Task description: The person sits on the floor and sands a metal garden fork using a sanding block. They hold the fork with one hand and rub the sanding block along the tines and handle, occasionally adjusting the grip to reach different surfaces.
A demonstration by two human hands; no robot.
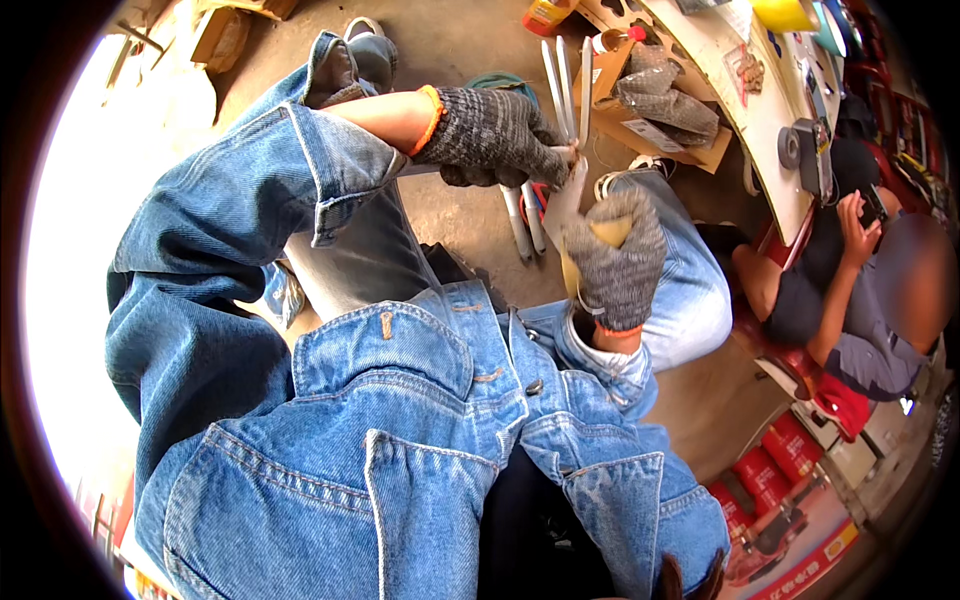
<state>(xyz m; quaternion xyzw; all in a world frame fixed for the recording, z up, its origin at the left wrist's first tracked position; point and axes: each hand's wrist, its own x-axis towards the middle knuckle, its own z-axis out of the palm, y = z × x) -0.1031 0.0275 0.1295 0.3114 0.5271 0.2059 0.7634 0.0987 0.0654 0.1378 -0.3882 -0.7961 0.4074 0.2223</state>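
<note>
A metal hand fork (568,196) with three long pale tines points away from me, between my knees. My right hand (619,259), in a grey knit glove with an orange cuff, is closed around its yellow handle (611,231). Across the base of the tines reaches my left hand (487,135), gloved in darker grey knit. Its fingers pinch a small pale and brownish piece (568,154) against the metal; what this piece is cannot be made out. Beneath the left hand, two pale tubular handles with grey ends (523,221) and a red part show above the floor.
A cardboard box (660,124) with bubble wrap (667,94) stands beyond my right knee. A curved white table (750,112) carries a small dark device (810,159). At right sits a person (847,300) holding a phone. Teal hose (501,79) lies behind my left hand.
</note>
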